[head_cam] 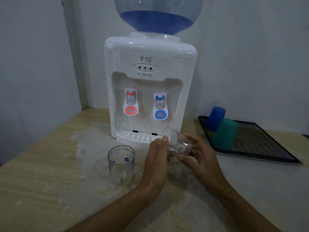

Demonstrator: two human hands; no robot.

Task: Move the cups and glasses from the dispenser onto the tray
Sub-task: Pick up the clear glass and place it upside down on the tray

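Leftmost, a clear handled mug (121, 164) stands upright on the worktop (41, 173), just near of the dispenser (150, 84) and its drip tray (135, 137). Beside it to the right, the left hand (157, 163) and the right hand (200, 156) hold a small clear glass (177, 142) between them, tilted with its mouth up and toward the far left; the left thumb presses its rim side while the right fingers cup its base end. It hangs above the worktop, just near of the drip tray. Likely light, stiff, smooth and breakable, it looks safest gripped round the wall with one hand, not by the rim. Further right, a dark tray (267, 153) carries a blue cup (215, 118) and a green cup (225, 133), both upside down, touching or nearly so.
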